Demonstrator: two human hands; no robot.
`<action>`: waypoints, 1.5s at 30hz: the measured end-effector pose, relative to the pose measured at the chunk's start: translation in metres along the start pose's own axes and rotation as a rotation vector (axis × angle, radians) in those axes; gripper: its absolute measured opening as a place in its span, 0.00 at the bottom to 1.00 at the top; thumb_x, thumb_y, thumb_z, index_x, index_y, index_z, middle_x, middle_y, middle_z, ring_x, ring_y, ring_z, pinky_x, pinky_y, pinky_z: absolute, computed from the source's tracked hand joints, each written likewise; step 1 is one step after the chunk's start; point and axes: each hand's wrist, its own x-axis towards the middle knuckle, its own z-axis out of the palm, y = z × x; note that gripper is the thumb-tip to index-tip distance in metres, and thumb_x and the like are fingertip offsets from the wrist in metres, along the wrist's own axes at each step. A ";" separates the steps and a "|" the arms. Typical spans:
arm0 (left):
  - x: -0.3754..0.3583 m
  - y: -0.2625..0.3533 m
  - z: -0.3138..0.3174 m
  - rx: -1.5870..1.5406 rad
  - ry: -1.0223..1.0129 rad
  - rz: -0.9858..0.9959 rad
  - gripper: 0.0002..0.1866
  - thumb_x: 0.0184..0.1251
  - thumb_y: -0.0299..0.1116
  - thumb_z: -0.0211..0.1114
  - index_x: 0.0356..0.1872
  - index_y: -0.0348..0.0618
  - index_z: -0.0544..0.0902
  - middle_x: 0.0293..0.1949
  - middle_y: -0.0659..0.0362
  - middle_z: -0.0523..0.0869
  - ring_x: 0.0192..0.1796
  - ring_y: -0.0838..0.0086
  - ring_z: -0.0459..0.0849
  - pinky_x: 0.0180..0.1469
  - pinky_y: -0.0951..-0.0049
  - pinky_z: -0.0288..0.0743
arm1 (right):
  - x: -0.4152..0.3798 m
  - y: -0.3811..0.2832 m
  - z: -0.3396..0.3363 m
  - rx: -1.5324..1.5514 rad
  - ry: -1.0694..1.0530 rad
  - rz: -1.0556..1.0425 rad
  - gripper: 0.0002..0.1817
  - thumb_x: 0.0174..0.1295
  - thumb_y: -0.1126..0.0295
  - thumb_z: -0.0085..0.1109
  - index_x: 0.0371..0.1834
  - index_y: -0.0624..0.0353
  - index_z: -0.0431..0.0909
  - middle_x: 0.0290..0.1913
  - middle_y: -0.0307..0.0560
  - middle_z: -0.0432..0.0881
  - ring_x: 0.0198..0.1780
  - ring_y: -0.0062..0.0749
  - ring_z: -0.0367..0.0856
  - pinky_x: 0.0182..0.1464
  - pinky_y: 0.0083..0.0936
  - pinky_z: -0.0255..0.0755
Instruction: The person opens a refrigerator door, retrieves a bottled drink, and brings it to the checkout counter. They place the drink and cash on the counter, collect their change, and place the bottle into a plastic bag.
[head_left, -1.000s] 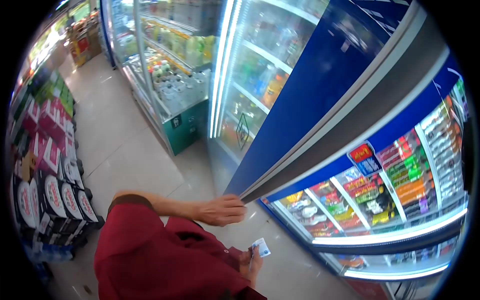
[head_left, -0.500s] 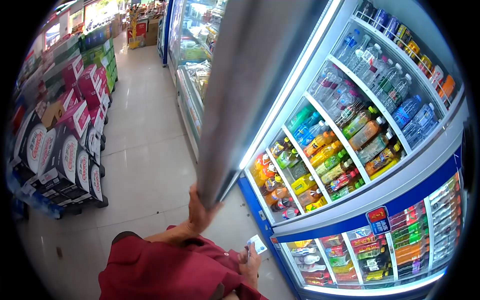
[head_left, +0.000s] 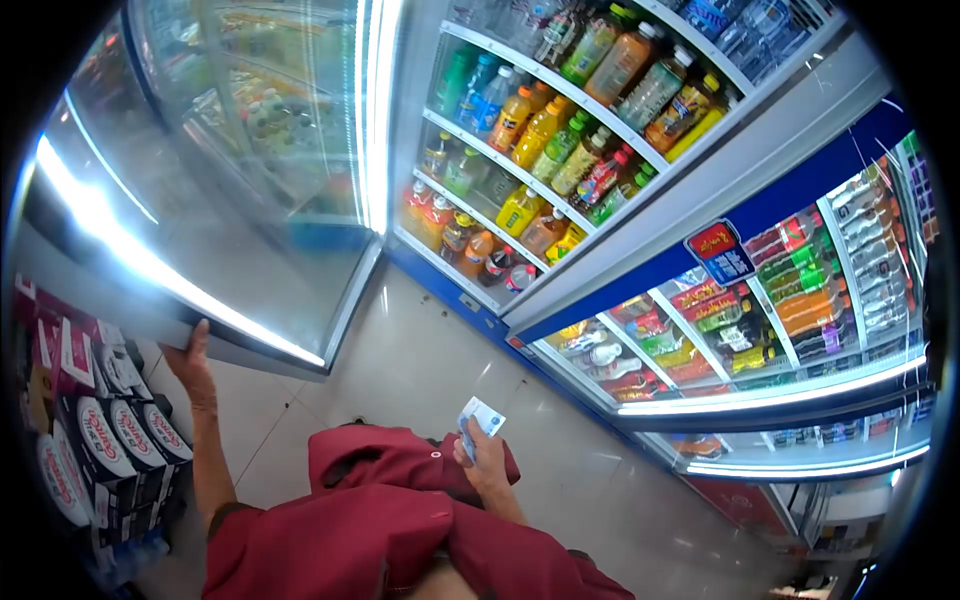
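Boxes [head_left: 120,440] stacked left of and below left hand [head_left: 190,365]; that hand grasps fridge door [head_left: 230,240] by edge, thumb over frame, fingers hidden, presumably bracing it open; right of that grip, right hand [head_left: 483,463] pinches pale slip [head_left: 487,415] near one end; beyond slip, bottles [head_left: 540,130] racked in rows, probably for easy reach

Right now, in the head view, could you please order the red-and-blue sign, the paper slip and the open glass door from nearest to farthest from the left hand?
1. Open glass door, left side, touching the left hand.
2. Paper slip, mid-view, in the right hand.
3. Red-and-blue sign, farther right.
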 end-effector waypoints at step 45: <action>0.152 -0.354 0.710 0.593 -1.331 -0.029 0.38 0.34 0.33 0.80 0.56 0.41 0.77 0.53 0.50 0.81 0.60 0.57 0.75 0.63 0.66 0.67 | 0.154 0.015 0.030 0.257 0.420 0.326 0.14 0.69 0.56 0.49 0.45 0.54 0.75 0.31 0.44 0.78 0.31 0.32 0.77 0.35 0.23 0.73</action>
